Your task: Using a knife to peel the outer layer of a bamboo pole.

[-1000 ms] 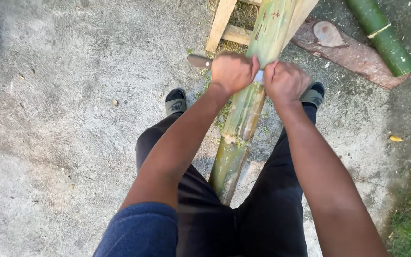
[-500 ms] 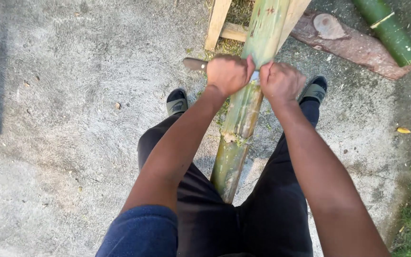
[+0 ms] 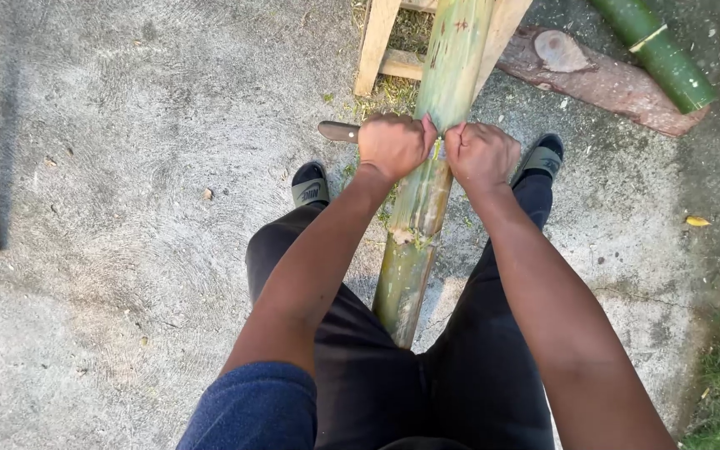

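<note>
You stand astride a long green bamboo pole with yellowish patches; it runs between your legs in black trousers and goes up and away from you, onto a pale wooden frame at the top of the view. Your left hand and your right hand sit on the pole side by side, almost touching each other, each one closed into a tight fist. A brown wooden handle comes out from the left fist toward the left, so I judge that both fists clench one tool with a blade that lies across the pole; the blade itself is hidden under your fingers, and I cannot tell how it sits on the surface.

The step in hand seems to be scraping or shaving the skin of the bamboo, with the tool pressed on the pole just in front of your feet in dark slippers. The next move asks for even pressure from both fists, so the tool does not tilt or slip off the round pole, and for the pole to stay steady between your legs.

A reddish-brown cut log and a second dark green bamboo piece lie on the grey concrete floor, well apart from your hands
</note>
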